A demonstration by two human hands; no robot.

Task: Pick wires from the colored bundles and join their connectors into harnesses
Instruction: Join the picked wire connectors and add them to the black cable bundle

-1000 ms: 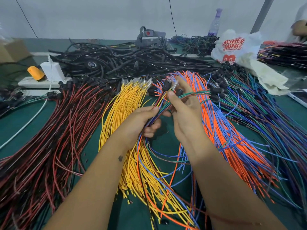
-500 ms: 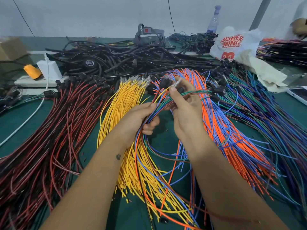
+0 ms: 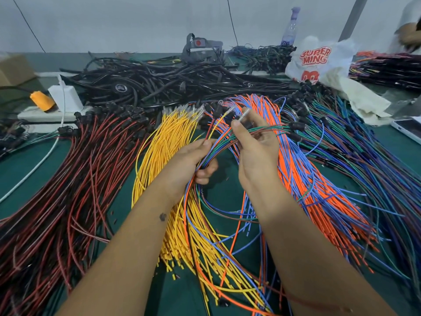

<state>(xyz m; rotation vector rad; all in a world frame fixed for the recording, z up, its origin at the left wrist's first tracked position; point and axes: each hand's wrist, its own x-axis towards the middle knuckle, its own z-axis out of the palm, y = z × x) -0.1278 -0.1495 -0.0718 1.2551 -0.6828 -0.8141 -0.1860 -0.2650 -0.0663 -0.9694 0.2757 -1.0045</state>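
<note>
My left hand [image 3: 193, 159] grips a mixed bunch of picked wires [image 3: 218, 147], blue, orange, green, red and yellow, that loops down over the green table. My right hand [image 3: 255, 142] pinches a clear-tipped wire end [image 3: 245, 115] between thumb and fingers, just right of the bunch. Flat on the table lie the red-and-black bundle [image 3: 75, 179] at left, the yellow bundle [image 3: 166, 142] in the middle, the orange-and-blue bundle [image 3: 303, 169] under my right hand, and the blue-green bundle [image 3: 364, 151] at right.
A heap of black cables [image 3: 173, 83] fills the back. A white power strip [image 3: 45, 114] with a white adapter and an orange plug sits back left. A white plastic bag [image 3: 319, 60], a bottle [image 3: 290, 26], a phone [image 3: 407, 131] and another person's arm [image 3: 410, 35] are at right.
My right hand's fingers have shifted slightly to the right, and the clear-tipped end now stands out above them. My left hand keeps its grip on the bunch.
</note>
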